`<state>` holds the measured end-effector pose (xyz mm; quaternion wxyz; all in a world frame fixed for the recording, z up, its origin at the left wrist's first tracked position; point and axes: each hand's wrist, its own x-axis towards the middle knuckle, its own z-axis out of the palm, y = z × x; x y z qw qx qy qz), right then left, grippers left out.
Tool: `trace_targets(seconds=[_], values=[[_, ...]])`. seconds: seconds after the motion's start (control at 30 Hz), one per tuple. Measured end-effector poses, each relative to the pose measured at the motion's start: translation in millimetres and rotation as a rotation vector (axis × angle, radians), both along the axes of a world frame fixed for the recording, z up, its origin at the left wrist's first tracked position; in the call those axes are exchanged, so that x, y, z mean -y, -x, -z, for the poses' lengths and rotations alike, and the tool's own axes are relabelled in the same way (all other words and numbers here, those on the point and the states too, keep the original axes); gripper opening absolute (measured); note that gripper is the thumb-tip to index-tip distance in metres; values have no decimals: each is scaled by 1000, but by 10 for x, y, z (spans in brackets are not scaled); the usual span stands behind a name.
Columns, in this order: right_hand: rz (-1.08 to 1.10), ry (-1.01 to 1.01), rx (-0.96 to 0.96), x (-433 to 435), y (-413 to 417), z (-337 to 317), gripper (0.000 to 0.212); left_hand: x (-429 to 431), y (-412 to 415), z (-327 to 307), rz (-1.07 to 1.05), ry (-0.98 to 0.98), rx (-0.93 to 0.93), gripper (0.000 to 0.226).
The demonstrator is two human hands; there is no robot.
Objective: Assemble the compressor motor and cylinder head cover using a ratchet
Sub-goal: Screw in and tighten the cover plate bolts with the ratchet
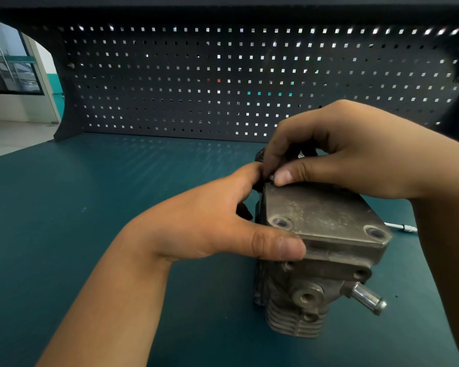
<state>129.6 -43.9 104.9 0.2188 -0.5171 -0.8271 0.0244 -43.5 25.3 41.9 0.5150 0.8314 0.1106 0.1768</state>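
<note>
A grey metal compressor body (302,300) stands on the teal bench, with a flat square cylinder head cover (321,215) on top. Two empty bolt holes show at the cover's near corners. My left hand (223,221) grips the cover's left side, thumb pressed on its front edge. My right hand (355,152) reaches over the far left corner and pinches a small bolt (271,178) between thumb and forefinger, right at the corner hole. A chrome ratchet piece (403,227) lies on the bench behind the compressor, mostly hidden by my right forearm.
A dark pegboard (223,83) rises at the back of the teal bench top (117,194). A shiny outlet pipe (368,299) sticks out of the compressor toward the right front. The bench's left edge opens onto a room floor.
</note>
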Motion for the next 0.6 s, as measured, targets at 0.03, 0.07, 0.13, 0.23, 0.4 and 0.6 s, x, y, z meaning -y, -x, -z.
trace_targets(seconds=[0.03, 0.07, 0.13, 0.23, 0.4, 0.6], values=[[7, 0, 2, -1, 10, 3, 18, -3, 0, 1, -2, -3, -1, 105], [12, -4, 4, -1, 15, 5, 19, -4, -1, 1, -4, -8, -2, 104], [24, -19, 16, -1, 18, 11, 21, -6, -4, 1, -5, -15, 1, 102], [25, -56, 76, -6, 36, 24, 20, -4, -5, -4, -1, -23, 5, 102], [27, -68, 161, 1, 85, 34, 25, 0, -1, -8, 12, -21, 18, 94], [65, -72, 195, 3, 113, 51, 39, 3, -15, -11, 27, -14, 26, 86]])
